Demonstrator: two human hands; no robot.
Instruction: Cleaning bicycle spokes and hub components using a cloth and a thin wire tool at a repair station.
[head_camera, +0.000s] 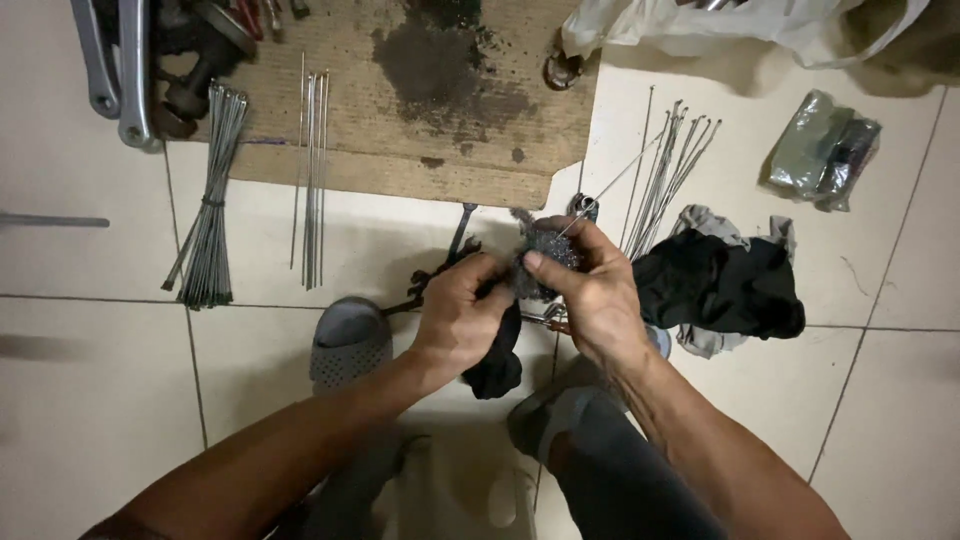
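The person squats over a tiled floor (80, 380), both hands raised above the feet. The right hand (597, 290) grips a wad of steel wool (548, 250), its fingers (545, 268) closed around the wad, and a thin spoke (615, 180) runs out of the wool up and to the right. The left hand (462, 310) is clenched on a dark rag (497, 365) that hangs below it, touching the wool. A grey clog (345, 345) sits just left of the hands.

On the floor to the right lies a loose fan of spokes (665, 170), with a black-and-grey cloth (725, 285) beside it and a small plastic packet (822, 150) farther off. To the left lie a tied bundle of spokes (210, 210) and a few single spokes (315, 180) half on a stained cardboard sheet (400, 110). A white plastic bag (740, 25) lies at the top.
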